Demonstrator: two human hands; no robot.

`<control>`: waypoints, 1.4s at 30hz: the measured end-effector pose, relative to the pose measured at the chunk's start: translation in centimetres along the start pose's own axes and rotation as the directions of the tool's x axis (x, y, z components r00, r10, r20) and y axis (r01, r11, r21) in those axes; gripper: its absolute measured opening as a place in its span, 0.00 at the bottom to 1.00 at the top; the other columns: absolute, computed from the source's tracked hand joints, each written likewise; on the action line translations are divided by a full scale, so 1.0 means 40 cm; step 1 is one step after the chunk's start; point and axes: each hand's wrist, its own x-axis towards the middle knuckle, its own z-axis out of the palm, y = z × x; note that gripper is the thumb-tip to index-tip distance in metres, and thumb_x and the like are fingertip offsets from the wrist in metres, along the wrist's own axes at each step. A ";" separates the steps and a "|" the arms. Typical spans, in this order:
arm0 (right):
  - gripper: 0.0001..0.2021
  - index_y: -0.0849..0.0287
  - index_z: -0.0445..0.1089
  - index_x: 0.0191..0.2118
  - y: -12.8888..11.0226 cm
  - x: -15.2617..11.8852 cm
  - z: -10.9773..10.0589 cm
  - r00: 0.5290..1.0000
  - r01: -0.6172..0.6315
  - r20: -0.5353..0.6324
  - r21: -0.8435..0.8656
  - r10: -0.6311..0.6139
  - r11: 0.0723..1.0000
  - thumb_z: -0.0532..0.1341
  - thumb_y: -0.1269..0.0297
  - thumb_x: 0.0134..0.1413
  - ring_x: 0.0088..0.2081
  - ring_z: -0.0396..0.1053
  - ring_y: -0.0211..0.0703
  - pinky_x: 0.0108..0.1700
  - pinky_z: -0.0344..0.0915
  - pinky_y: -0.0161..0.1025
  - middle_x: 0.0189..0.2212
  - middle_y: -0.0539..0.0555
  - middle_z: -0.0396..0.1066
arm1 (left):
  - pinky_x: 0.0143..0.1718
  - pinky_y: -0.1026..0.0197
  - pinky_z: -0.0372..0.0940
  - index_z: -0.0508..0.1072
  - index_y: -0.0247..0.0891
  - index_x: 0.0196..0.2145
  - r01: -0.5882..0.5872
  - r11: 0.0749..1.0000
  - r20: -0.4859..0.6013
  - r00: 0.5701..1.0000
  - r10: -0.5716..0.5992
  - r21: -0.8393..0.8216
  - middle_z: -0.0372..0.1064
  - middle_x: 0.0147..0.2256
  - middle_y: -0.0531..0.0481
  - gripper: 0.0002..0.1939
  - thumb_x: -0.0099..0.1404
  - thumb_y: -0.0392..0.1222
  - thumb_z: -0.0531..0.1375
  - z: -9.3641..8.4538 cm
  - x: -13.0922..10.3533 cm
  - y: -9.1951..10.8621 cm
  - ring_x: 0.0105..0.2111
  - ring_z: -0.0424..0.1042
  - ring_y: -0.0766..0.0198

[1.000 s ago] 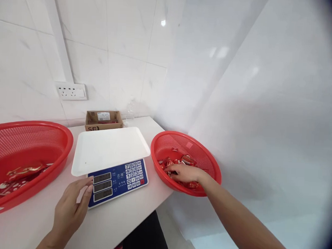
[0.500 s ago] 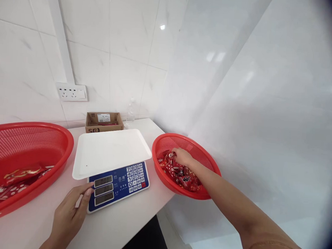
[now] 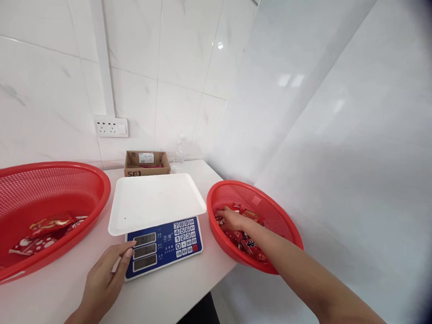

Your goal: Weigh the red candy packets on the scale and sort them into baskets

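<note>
The right hand [image 3: 230, 220] curled among red packets [image 3: 252, 249] inside the right basket [image 3: 294, 234], while the left hand [image 3: 103, 281] kept narrowly spaced fingertips at the scale [image 3: 167, 248]; whether either gripped anything, I could not tell. The right forearm [image 3: 297, 266] hid some packets. A cardboard box [image 3: 154, 171] stood behind the scale; the left basket [image 3: 102, 185] was cut off. White tabletop [image 3: 182, 289] ran to its near edge.

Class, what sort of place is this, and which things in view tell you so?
Probably a small packing or weighing corner: a digital scale stands on a white table, between two red baskets holding wrapped packets.
</note>
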 end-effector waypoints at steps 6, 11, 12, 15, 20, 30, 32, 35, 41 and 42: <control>0.13 0.57 0.70 0.37 0.046 -0.009 -0.049 0.978 -0.069 -0.186 0.115 0.090 0.991 0.58 0.73 0.40 0.35 0.69 0.40 0.37 0.62 0.34 0.32 0.49 0.72 | 0.21 0.68 0.65 0.73 0.41 0.36 0.032 0.999 0.003 0.999 -0.032 -0.001 0.75 0.29 0.50 0.14 0.63 0.50 0.52 -0.003 -0.004 -0.007 0.26 0.73 0.65; 0.07 0.59 0.67 0.32 0.044 -0.016 -0.152 0.873 -0.119 -0.442 0.217 0.206 0.969 0.57 0.66 0.44 0.31 0.67 0.39 0.34 0.59 0.34 0.28 0.48 0.70 | 0.18 0.68 0.63 0.73 0.41 0.35 0.063 0.998 -0.020 0.998 -0.063 -0.022 0.74 0.28 0.51 0.15 0.62 0.51 0.52 -0.007 0.000 0.002 0.24 0.72 0.65; 0.07 0.59 0.66 0.32 0.028 -0.014 -0.173 0.852 -0.099 -0.477 0.255 0.215 0.962 0.58 0.64 0.44 0.30 0.66 0.39 0.33 0.59 0.34 0.27 0.48 0.69 | 0.19 0.68 0.64 0.73 0.40 0.35 0.063 0.998 -0.029 0.998 -0.063 -0.022 0.74 0.27 0.50 0.15 0.62 0.51 0.52 -0.008 0.002 0.005 0.25 0.73 0.65; 0.10 0.59 0.66 0.33 -0.053 0.010 -0.217 0.826 0.042 -0.537 0.367 0.175 0.929 0.58 0.59 0.45 0.30 0.65 0.38 0.32 0.59 0.34 0.27 0.48 0.69 | 0.21 0.67 0.65 0.73 0.40 0.34 0.061 0.998 -0.036 0.997 -0.061 -0.015 0.74 0.27 0.49 0.16 0.63 0.51 0.51 -0.010 0.005 0.012 0.26 0.73 0.64; 0.11 0.59 0.65 0.34 -0.249 0.103 -0.189 0.889 0.222 -0.454 0.548 0.064 0.806 0.61 0.61 0.43 0.30 0.66 0.37 0.34 0.64 0.34 0.28 0.48 0.69 | 0.20 0.68 0.65 0.73 0.39 0.35 0.084 0.995 -0.027 0.996 -0.086 -0.049 0.74 0.28 0.49 0.15 0.63 0.49 0.51 -0.011 0.003 0.010 0.28 0.73 0.64; 0.12 0.57 0.63 0.34 -0.446 0.190 -0.062 0.980 0.113 -0.195 0.732 0.048 0.672 0.65 0.62 0.43 0.26 0.66 0.36 0.27 0.70 0.37 0.26 0.47 0.64 | 0.29 0.64 0.69 0.73 0.38 0.37 0.115 0.990 -0.042 0.992 -0.119 -0.084 0.75 0.32 0.47 0.14 0.63 0.47 0.52 -0.015 0.005 -0.003 0.31 0.74 0.63; 0.14 0.58 0.63 0.35 -0.441 0.181 -0.072 0.989 0.092 -0.148 0.759 0.032 0.645 0.66 0.63 0.42 0.28 0.67 0.37 0.27 0.70 0.37 0.28 0.48 0.65 | 0.30 0.64 0.69 0.73 0.38 0.37 0.120 0.988 -0.031 0.992 -0.123 -0.094 0.75 0.32 0.47 0.14 0.64 0.47 0.52 -0.014 0.004 -0.004 0.32 0.74 0.63; 0.15 0.59 0.64 0.38 -0.422 0.168 -0.083 0.997 0.077 -0.067 0.795 -0.039 0.601 0.65 0.62 0.44 0.30 0.69 0.37 0.27 0.70 0.35 0.32 0.51 0.68 | 0.32 0.63 0.70 0.73 0.38 0.37 0.107 0.989 -0.032 0.993 -0.110 -0.099 0.75 0.32 0.48 0.13 0.64 0.45 0.52 -0.012 0.004 -0.005 0.32 0.74 0.63; 0.14 0.59 0.66 0.35 -0.374 0.168 -0.083 0.990 0.122 -0.132 0.649 -0.047 0.751 0.67 0.62 0.42 0.27 0.66 0.35 0.23 0.65 0.30 0.28 0.49 0.66 | 0.31 0.66 0.69 0.73 0.38 0.36 0.048 0.995 -0.080 0.995 -0.055 -0.091 0.75 0.31 0.50 0.11 0.63 0.44 0.53 -0.009 0.007 -0.007 0.30 0.74 0.66; 0.13 0.59 0.66 0.35 -0.370 0.168 -0.084 0.988 0.129 -0.152 0.643 -0.039 0.755 0.67 0.62 0.42 0.26 0.66 0.35 0.22 0.65 0.30 0.28 0.49 0.66 | 0.31 0.66 0.69 0.73 0.39 0.37 0.043 0.995 -0.083 0.995 -0.051 -0.088 0.75 0.31 0.50 0.11 0.63 0.44 0.53 -0.009 0.007 -0.008 0.30 0.74 0.66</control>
